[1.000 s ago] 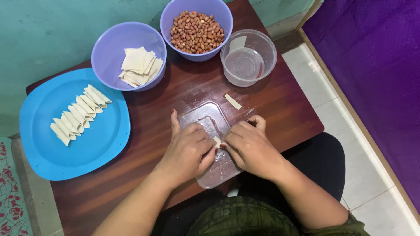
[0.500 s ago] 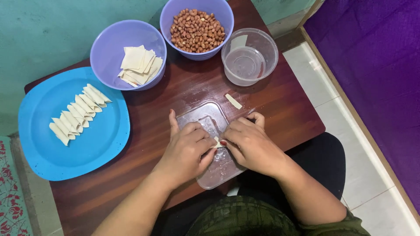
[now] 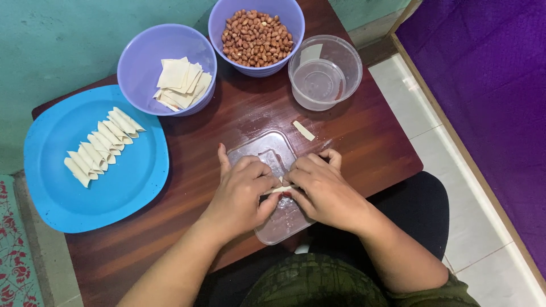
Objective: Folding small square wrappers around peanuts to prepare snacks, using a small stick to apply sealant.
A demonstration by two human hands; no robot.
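Left hand (image 3: 242, 193): lower centre of frame, fingers curled, tips pinched shut on left end of a small pale dough wrapper strip (image 3: 280, 189); thumb sticks up toward top of frame.
Right hand (image 3: 321, 190): just right of left hand, fingertips meet it, closed on right end of same strip.
Strip in hands: centre of frame, btwn both sets of fingertips, mostly hidden; only a short pale bit shows. Held just over the clear lid.
Clear rectangular plastic lid (image 3: 270, 153): flat on table, centre, under both hands; lower end sticks past table edge toward the lap. Faint floury smears on it.
Loose pale dough strip (image 3: 303, 131): on bare table, just upper right of lid, near right hand, not touching it.
Clear round plastic tub (image 3: 325, 71): upper right of table; a pale scrap leans inside its wall.
Purple plastic bowl w/ peanuts (image 3: 256, 35): top centre, brown peanuts heaped inside; close beside the clear tub.
Purple plastic bowl w/ square wrappers (image 3: 166, 68): upper left of centre, stack of pale square sheets at its right side.
Blue plastic plate (image 3: 96, 162): left of frame, rounded-square; overlaps table's left edge.
Row of folded pale dough rolls (image 3: 101, 145): on plate's upper half, laid side by side, overlapping in a diagonal line.
Dark brown wooden table (image 3: 364, 139): carries everything; glossy.
Surroundings: teal wall (image 3: 57, 40) along top left, purple cloth (image 3: 483, 96) at right, white tiles (image 3: 495, 267) lower right.
Person: seated at table's near edge, dark trousers, green patterned top at bottom of frame.
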